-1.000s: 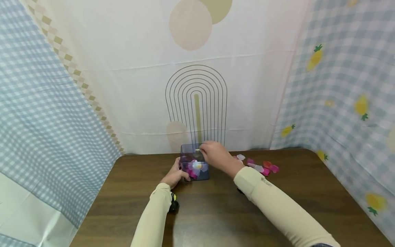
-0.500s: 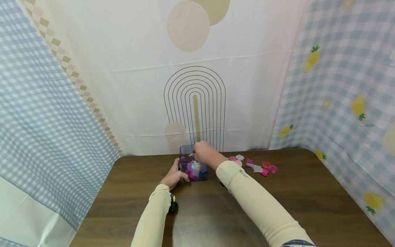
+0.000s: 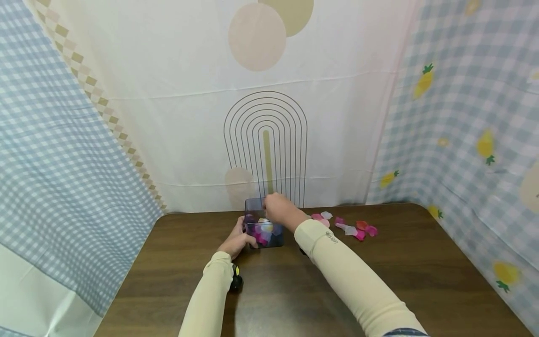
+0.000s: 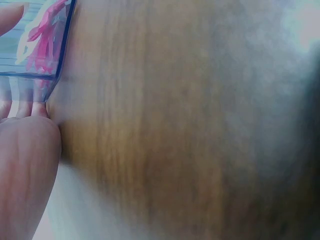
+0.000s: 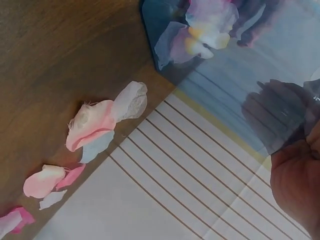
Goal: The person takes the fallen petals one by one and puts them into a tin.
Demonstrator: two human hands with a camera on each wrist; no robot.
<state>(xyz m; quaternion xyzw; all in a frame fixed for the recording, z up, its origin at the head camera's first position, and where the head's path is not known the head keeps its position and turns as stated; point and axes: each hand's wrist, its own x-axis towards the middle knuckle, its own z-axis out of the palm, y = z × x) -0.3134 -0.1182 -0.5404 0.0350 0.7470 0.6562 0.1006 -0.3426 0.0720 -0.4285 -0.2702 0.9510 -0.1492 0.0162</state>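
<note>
Transparent blue-tinted box (image 3: 276,241): partly filled with fabric petals (image 3: 261,235).
Left hand (image 3: 236,240) grips box near table's (image 3: 269,299) far edge; right hand (image 3: 281,208) at box's upper side, finger closure indeterminable. Loose petals (image 3: 350,230) remain, right of box.

Box (image 3: 254,206) on tbl (image 3: 273,299), petals (image 3: 266,228) in it; loose petals (image 3: 350,230) to its R, hanging cloth (image 3: 189,150) behind

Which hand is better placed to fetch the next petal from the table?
Likely the right hand: it is nearer the loose petals, while the left hand holds the see-through box.
</note>
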